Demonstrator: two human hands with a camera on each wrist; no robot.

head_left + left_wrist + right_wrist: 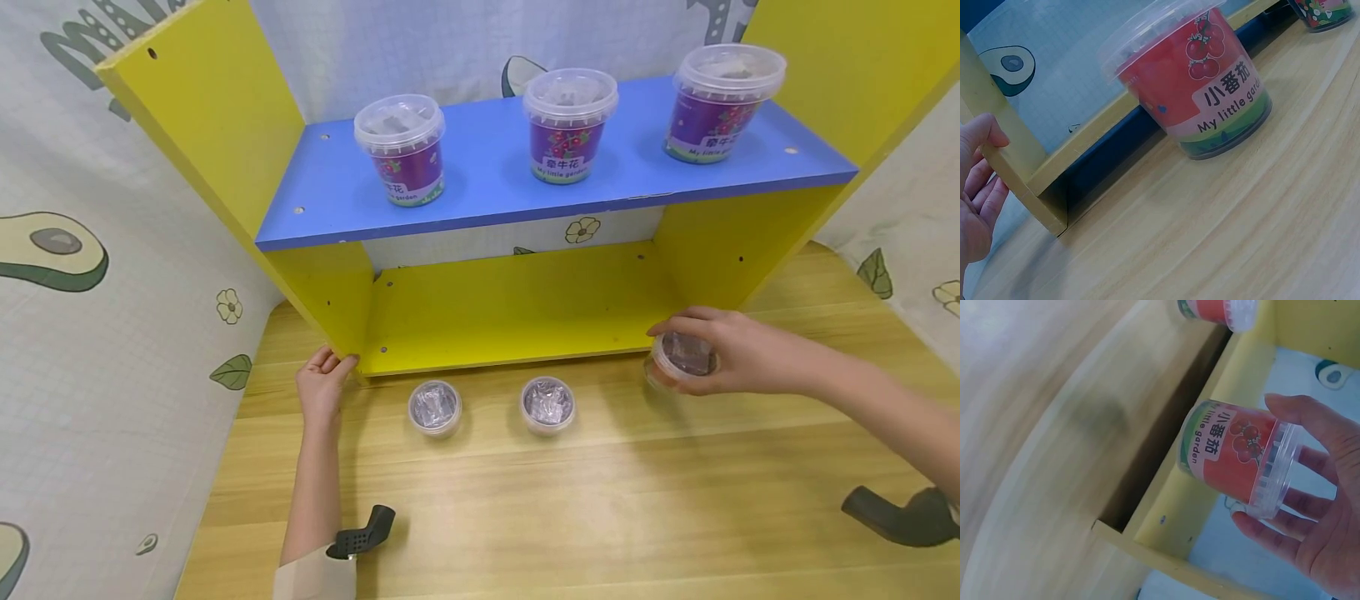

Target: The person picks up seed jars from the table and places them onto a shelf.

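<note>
On the right, my right hand [716,350] grips a red plastic cup [1235,450] by its clear lid, near the front edge of the lower yellow board. Cherry tomatoes are printed on this cup's label. At the opposite end, my left hand [322,383] holds the lower front corner of the shelf's yellow side panel [1007,169], fingers and thumb around its edge. Between the hands, two lidded cups stand on the table: a red tomato cup [1204,87] on the left and another cup [547,406] in the middle.
Three purple-labelled cups, a left one [402,154], a middle one [567,133] and a right one [716,108], stand on the blue upper shelf [480,158]. Below it lies the yellow bottom board [517,308]. A pale printed cloth [142,333] hangs behind and beside the wooden table [585,508].
</note>
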